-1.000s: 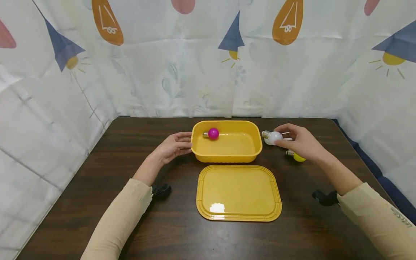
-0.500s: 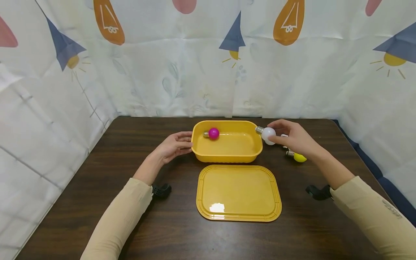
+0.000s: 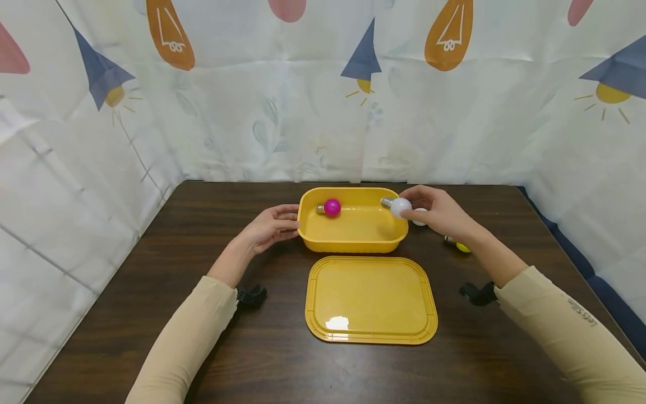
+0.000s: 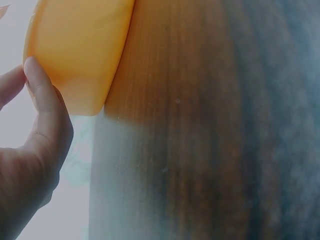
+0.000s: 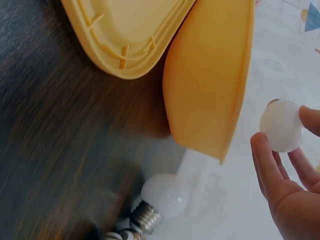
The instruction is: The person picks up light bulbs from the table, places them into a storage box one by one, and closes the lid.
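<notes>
A magenta light bulb [image 3: 332, 207] lies inside the yellow plastic container [image 3: 353, 247], toward its left end. My right hand [image 3: 439, 210] pinches a white light bulb [image 3: 401, 207] between thumb and fingers, over the container's right end in the head view. The bulb's metal screw base points left. In the right wrist view, the held bulb's round end faces the camera and hides most of its base. My left hand [image 3: 270, 227] rests its fingertips against the container's left end. From the left wrist, a straight finger [image 4: 42, 90] lies along the outer wall near the rim.
Another white bulb [image 5: 165, 195] lies right of the container, partly hidden by my right hand in the head view. A yellow bulb [image 3: 462, 247] lies farther right. In front of the container is a flat yellow lid [image 3: 370, 300] on the dark wooden table [image 3: 227, 353].
My right hand has moved left with the white bulb, from beside the container to over its right end, uncovering another white bulb behind it. The left hand and container have stayed put.
</notes>
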Demonstrator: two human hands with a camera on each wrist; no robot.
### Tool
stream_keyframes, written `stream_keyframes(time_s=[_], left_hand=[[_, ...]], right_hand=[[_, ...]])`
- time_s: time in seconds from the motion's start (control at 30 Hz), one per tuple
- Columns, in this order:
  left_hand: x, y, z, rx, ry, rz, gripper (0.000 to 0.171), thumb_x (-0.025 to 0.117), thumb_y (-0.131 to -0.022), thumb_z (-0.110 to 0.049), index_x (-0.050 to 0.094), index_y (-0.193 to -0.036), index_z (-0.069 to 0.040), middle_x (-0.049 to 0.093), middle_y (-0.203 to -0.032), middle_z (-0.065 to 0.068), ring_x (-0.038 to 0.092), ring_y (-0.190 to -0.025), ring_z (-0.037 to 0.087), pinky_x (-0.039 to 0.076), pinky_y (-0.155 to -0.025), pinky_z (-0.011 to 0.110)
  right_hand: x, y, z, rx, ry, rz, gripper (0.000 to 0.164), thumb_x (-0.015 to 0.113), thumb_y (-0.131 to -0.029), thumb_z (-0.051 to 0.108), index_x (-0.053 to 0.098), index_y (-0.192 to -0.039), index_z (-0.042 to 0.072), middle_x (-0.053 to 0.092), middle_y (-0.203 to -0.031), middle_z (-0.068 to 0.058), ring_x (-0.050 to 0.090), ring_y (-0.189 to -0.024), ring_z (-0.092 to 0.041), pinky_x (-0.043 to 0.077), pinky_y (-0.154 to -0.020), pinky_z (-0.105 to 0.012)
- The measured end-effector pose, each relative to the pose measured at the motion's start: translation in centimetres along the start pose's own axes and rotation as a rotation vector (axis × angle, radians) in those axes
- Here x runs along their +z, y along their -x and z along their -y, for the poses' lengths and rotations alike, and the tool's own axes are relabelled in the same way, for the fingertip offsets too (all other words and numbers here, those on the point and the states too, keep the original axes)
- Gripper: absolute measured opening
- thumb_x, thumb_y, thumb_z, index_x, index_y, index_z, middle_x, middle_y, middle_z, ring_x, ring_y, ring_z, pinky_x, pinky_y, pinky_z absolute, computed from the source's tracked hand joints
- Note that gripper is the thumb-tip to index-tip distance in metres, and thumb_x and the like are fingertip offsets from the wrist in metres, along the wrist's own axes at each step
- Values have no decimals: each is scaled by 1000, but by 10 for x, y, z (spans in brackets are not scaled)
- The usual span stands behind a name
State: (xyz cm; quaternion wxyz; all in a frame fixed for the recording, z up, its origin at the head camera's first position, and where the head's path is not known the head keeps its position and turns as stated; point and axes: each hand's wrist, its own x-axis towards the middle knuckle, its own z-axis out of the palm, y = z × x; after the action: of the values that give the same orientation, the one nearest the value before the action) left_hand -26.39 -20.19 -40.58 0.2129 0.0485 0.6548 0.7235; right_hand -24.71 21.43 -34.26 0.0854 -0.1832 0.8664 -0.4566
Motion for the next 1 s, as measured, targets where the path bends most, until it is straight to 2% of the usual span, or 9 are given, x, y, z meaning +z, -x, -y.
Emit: stream_keyframes(time_s=[0.27, 0.57, 1.0], left_hand=[[1, -2, -1, -7, -10, 2, 57, 60, -103, 1, 37, -155, 0, 48, -144, 31, 68, -104, 27, 59, -90, 32], [2, -1, -2, -1, -18, -5, 58, 60, -102, 2, 37, -155, 0, 52, -139, 29, 69, -101, 24, 59, -90, 32], [1, -3, -1, -11, -10, -1, 58, 60, -103, 1, 35, -156, 0, 53, -138, 27, 71, -96, 21, 60, -88, 30]], right_hand=[[9, -8, -1, -6, -25, 6, 43, 73, -99, 26, 61, -135, 7, 64, -128, -12, 62, -116, -30, 52, -95, -47], [21, -20, -5, -29, -116, 50, 40, 72, -99, 18, 61, -134, 2, 61, -131, -16, 63, -116, -31, 53, -100, -46], [37, -36, -1, -3, -121, 63, 42, 75, -97, 18, 61, -133, 3, 61, -130, -15, 64, -115, -33, 53, -101, -46]])
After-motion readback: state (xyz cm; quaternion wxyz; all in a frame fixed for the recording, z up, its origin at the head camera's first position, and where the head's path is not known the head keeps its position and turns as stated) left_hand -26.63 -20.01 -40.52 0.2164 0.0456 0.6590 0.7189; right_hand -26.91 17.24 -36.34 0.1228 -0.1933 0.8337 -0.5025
